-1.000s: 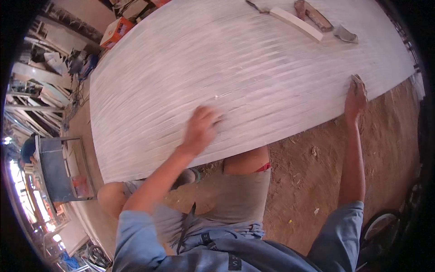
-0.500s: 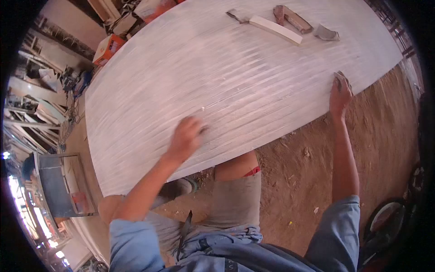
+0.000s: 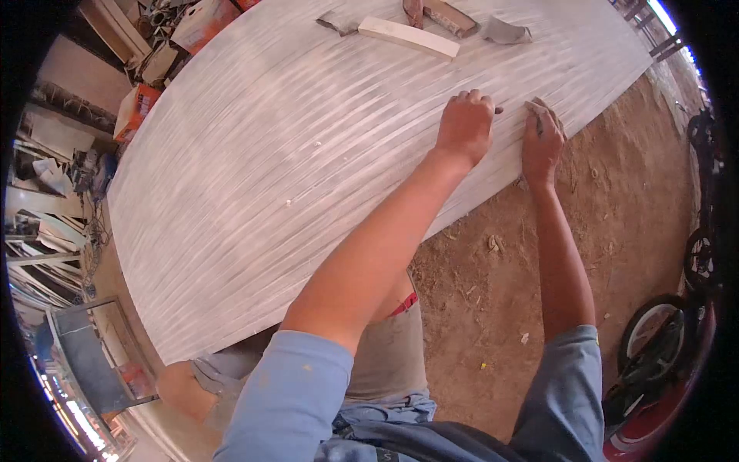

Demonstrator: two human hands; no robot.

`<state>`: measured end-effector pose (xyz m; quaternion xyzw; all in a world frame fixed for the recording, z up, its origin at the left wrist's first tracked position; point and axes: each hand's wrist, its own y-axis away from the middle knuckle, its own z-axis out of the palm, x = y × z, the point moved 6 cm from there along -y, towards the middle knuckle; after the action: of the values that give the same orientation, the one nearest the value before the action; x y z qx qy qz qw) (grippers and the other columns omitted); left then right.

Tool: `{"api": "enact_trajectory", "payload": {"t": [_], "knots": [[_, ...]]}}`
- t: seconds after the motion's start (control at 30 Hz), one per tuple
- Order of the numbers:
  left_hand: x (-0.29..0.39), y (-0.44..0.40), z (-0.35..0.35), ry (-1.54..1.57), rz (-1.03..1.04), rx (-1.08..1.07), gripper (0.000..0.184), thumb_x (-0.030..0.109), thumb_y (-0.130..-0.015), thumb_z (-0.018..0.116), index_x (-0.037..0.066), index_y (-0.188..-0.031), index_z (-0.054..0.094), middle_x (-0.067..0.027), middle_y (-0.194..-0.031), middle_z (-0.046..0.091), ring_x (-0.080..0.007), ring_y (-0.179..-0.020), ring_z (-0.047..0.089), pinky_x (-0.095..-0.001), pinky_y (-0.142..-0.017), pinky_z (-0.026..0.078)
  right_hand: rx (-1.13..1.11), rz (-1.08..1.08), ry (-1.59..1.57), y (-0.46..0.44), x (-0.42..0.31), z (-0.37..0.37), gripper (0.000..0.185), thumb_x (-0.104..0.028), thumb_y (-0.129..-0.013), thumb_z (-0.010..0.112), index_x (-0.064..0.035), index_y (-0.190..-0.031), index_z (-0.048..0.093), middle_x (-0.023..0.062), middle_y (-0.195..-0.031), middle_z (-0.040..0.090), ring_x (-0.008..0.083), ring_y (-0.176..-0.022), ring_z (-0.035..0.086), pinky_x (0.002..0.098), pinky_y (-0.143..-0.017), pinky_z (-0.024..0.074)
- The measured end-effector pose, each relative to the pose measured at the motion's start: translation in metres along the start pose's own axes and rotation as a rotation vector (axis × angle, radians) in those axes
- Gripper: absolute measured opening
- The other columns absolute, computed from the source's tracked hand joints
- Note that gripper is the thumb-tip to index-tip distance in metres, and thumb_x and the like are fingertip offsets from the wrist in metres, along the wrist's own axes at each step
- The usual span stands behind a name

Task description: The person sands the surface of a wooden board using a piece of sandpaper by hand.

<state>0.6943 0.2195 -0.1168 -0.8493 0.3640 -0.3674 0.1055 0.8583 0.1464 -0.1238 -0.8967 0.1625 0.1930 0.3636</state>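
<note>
A large whitish grooved panel (image 3: pixel 254 162) spreads in front of me. My left hand (image 3: pixel 466 127) is closed over its grooves, with a small dark tip poking out by the fingers; the held item is mostly hidden. Close by on the right, my right hand (image 3: pixel 543 142) grips a thin greyish piece (image 3: pixel 549 112) at the panel's near right edge. Beyond both hands lie a pale wooden block (image 3: pixel 409 38), a brown hollow piece (image 3: pixel 453 18), a crumpled grey sheet (image 3: pixel 507 31) and another grey scrap (image 3: pixel 339 23).
Brown dirt ground (image 3: pixel 508 269) lies below the panel's near edge. An orange box (image 3: pixel 135 112) and stacked boards stand at the left, above a dark framed table (image 3: pixel 88 354). A wheel (image 3: pixel 653 331) is at the lower right.
My left hand has moved right and away along the panel, close to my right hand. My right hand keeps its hold near the edge. The view has shifted to the right.
</note>
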Motion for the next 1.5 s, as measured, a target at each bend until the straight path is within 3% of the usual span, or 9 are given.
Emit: {"api": "enact_trajectory", "payload": {"t": [0.1,0.23,0.4,0.5,0.73,0.87,1.07,1.23,1.5], "knots": [[-0.014,0.029,-0.024,-0.038,0.02,-0.099,0.023,0.0,-0.077,0.061,0.006,-0.098,0.068,-0.0162,-0.098,0.064,-0.0354,-0.097,0.061,-0.0443,-0.083,0.051,-0.007,0.004,0.018,-0.001,-0.001,-0.001,0.024,-0.01,-0.088,0.059,-0.0062,-0.109,0.069,0.0123,-0.124,0.065,0.0322,-0.12,0.057,0.0418,-0.104,0.0424],[-0.059,0.173,-0.161,-0.163,0.017,-0.174,0.022,0.003,-0.075,0.062,0.003,-0.097,0.064,-0.0161,-0.091,0.057,-0.0368,-0.09,0.057,-0.0468,-0.08,0.048,-0.032,0.02,-0.035,0.001,0.012,0.007,0.025,-0.012,-0.09,0.059,-0.0064,-0.113,0.068,0.01,-0.126,0.064,0.0311,-0.122,0.056,0.0412,-0.106,0.0405],[-0.123,0.353,-0.33,-0.421,-0.477,-0.179,0.02,-0.001,-0.074,0.069,-0.001,-0.093,0.064,-0.0169,-0.094,0.061,-0.0366,-0.093,0.06,-0.0443,-0.082,0.049,-0.037,0.063,0.026,0.0,0.004,0.004,0.024,-0.013,-0.094,0.057,-0.0061,-0.114,0.067,0.0093,-0.126,0.064,0.0297,-0.121,0.056,0.0406,-0.104,0.0435],[-0.118,0.352,-0.319,-0.496,-0.316,-0.12,0.022,-0.002,-0.074,0.07,-0.001,-0.095,0.064,-0.0169,-0.094,0.061,-0.036,-0.091,0.06,-0.0443,-0.079,0.05,-0.045,0.057,-0.015,0.001,0.007,0.008,0.024,-0.015,-0.094,0.057,-0.0065,-0.114,0.067,0.0091,-0.126,0.064,0.0289,-0.121,0.056,0.0402,-0.103,0.0444],[-0.053,0.127,-0.131,-0.076,0.032,-0.001,0.011,0.006,-0.082,0.066,0.001,-0.091,0.063,-0.0165,-0.091,0.059,-0.0365,-0.088,0.058,-0.0451,-0.077,0.049,-0.06,0.046,-0.003,0.0,0.0,0.002,0.025,-0.014,-0.095,0.054,-0.0053,-0.115,0.067,0.0102,-0.126,0.064,0.03,-0.121,0.056,0.0403,-0.103,0.044],[-0.034,0.066,-0.07,-0.04,0.017,0.041,0.007,0.004,-0.08,0.062,0.002,-0.087,0.061,-0.0167,-0.09,0.058,-0.0361,-0.089,0.058,-0.0463,-0.079,0.048,-0.059,0.036,0.033,0.001,0.005,0.004,0.026,-0.015,-0.097,0.052,-0.0046,-0.117,0.066,0.0108,-0.127,0.064,0.0303,-0.121,0.056,0.0408,-0.104,0.0437],[-0.085,0.213,-0.208,-0.301,0.037,-0.093,0.016,0.004,-0.078,0.067,0.002,-0.095,0.065,-0.0165,-0.096,0.06,-0.0347,-0.09,0.058,-0.0441,-0.079,0.049,-0.073,-0.014,-0.023,0.001,0.003,0.008,0.027,-0.013,-0.096,0.053,-0.0023,-0.117,0.065,0.0126,-0.127,0.063,0.0304,-0.121,0.056,0.0413,-0.104,0.0442],[-0.122,0.343,-0.33,-0.374,-0.4,-0.106,0.024,-0.004,-0.072,0.071,0.001,-0.094,0.065,-0.0146,-0.091,0.062,-0.0345,-0.086,0.06,-0.0423,-0.076,0.05,-0.061,0.04,-0.045,0.001,0.004,0.006,0.026,-0.014,-0.096,0.054,-0.0047,-0.117,0.066,0.0113,-0.128,0.063,0.0298,-0.12,0.057,0.0417,-0.102,0.0456],[-0.059,0.124,-0.131,-0.158,0.043,-0.009,0.012,0.006,-0.082,0.069,0.0,-0.084,0.059,-0.0162,-0.084,0.056,-0.0351,-0.08,0.056,-0.0437,-0.068,0.047,-0.045,0.054,0.062,0.0,-0.005,0.001,0.026,-0.017,-0.095,0.056,-0.006,-0.116,0.067,0.0107,-0.127,0.064,0.0303,-0.12,0.057,0.0408,-0.104,0.0427]]}}
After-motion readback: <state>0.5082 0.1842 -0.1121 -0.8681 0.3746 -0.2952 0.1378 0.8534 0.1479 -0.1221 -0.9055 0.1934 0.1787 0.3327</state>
